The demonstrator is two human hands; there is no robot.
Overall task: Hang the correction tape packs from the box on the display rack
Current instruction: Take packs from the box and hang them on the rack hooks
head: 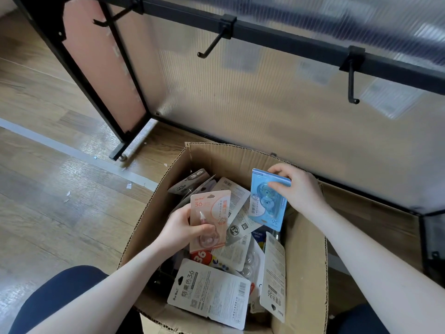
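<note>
Your right hand (297, 186) pinches blue carded tape pack (268, 201), long axis upright; black rail hook (213, 45) lies at 11 o'clock, nearest. Left hand (183, 229) grasps peach carded pack (209, 221).

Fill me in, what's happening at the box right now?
A person is pulling correction tape packs out of an open cardboard box on the floor. The left hand grips a pink pack and the right hand grips a blue pack, both held just above the loose packs still in the box. The display rack stands behind the box, and its three visible hooks are bare, so nothing shows as hung yet.
</note>
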